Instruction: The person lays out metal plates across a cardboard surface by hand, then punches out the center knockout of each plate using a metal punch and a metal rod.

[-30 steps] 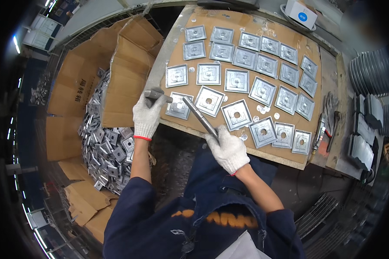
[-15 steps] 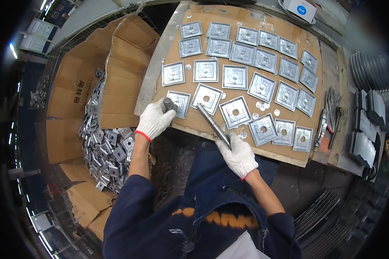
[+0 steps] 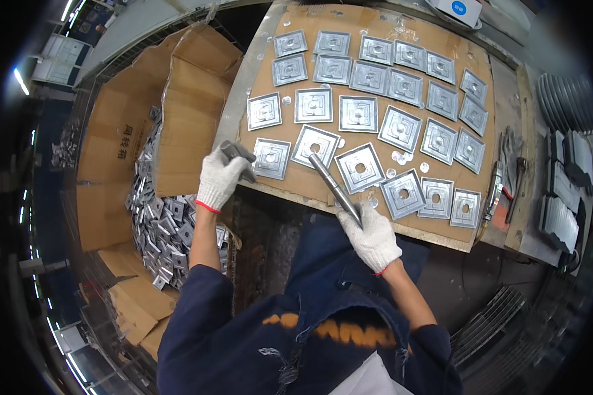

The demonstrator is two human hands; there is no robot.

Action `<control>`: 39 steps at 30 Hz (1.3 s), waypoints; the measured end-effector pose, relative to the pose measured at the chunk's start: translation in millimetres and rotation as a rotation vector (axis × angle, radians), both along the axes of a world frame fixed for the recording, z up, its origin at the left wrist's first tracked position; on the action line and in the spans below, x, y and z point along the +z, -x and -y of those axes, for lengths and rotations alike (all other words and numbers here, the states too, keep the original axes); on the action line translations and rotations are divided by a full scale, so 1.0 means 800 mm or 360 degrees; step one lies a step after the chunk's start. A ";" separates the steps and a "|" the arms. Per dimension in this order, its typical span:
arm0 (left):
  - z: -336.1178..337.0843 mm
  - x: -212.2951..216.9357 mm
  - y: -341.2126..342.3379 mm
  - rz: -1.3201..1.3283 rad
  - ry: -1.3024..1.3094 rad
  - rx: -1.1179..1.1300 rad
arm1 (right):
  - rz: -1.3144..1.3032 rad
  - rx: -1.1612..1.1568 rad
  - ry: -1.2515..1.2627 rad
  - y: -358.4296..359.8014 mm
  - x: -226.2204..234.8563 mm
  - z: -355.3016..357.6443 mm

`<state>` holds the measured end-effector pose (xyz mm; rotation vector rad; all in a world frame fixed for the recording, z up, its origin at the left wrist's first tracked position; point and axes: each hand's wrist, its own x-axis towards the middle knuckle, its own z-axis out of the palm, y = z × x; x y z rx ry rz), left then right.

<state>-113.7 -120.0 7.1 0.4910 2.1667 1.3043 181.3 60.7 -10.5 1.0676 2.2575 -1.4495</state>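
Square silver metal plates with raised rims lie in rows on the cardboard-topped bench. In my right hand (image 3: 367, 238), gloved in white, a steel rod (image 3: 338, 192) points up and left. Its tip reaches the lower edge of a plate with a round hole (image 3: 304, 153). My left hand (image 3: 219, 178), also gloved, is closed around a dull grey metal piece (image 3: 238, 153) beyond the bench's left edge; fingers hide much of its shape. Just right of it lies a plate (image 3: 271, 158). Farther right, another holed plate (image 3: 359, 169) sits among several along the front edge.
A large cardboard box (image 3: 194, 125) at left holds many small square metal parts (image 3: 161, 234). Small round discs (image 3: 402, 158) dot the bench. Pliers and other hand tools (image 3: 497, 191) lie at its right side, near stacked metal plates (image 3: 557, 224).
My left hand has moved left, off the plate at the bench's left edge, carrying the grey piece. My right hand and the rod have shifted slightly right.
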 end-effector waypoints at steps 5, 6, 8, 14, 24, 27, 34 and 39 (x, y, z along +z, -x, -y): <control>0.005 -0.007 0.012 -0.0109 0.0279 -0.0268 | -0.0085 -0.0016 -0.0020 0.003 -0.005 0.002; 0.009 -0.022 0.014 -0.0220 0.0388 -0.0367 | -0.0066 0.0017 -0.0003 0.005 -0.002 0.003; 0.002 -0.009 0.003 -0.0150 0.0655 -0.0526 | -0.0013 0.0052 0.0057 0.009 0.009 0.005; 0.004 -0.016 -0.005 -0.0083 0.0182 -0.0269 | -0.0045 0.0270 0.0077 0.014 -0.002 0.021; -0.096 -0.033 0.080 -0.0538 -0.0130 0.0165 | 0.0058 0.0343 0.0103 0.025 0.013 0.020; -0.111 -0.036 0.080 -0.0557 -0.0031 0.0147 | 0.0022 0.0250 0.0126 0.018 0.016 0.017; -0.121 -0.036 0.070 -0.0588 0.0109 0.0247 | 0.0021 0.0112 0.0099 0.005 0.006 0.011; -0.124 -0.044 0.062 -0.0723 0.0336 0.0387 | 0.0056 0.0195 0.0096 0.013 0.005 0.010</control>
